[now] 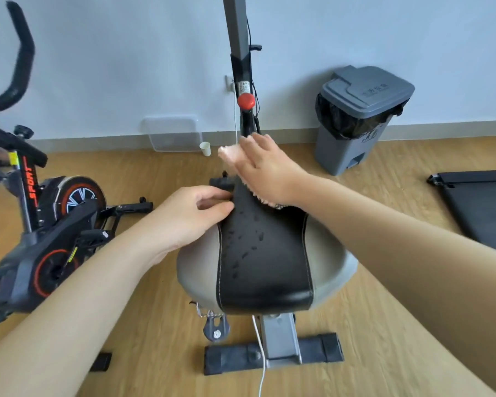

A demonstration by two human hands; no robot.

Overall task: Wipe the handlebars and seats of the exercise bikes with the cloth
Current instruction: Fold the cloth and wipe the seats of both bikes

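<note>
Cloth (229,155) at seat (265,253) nose (floor (161,348) around)

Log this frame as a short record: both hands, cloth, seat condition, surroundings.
left hand: grips the left edge of the seat near its nose
right hand: fingers straight, presses the cloth onto the seat nose
cloth: pale pink, fluffy, under the right hand
seat: black centre, grey sides, droplets on top
nearby: second bike at left, grey bin by wall, paper cup on floor
</note>
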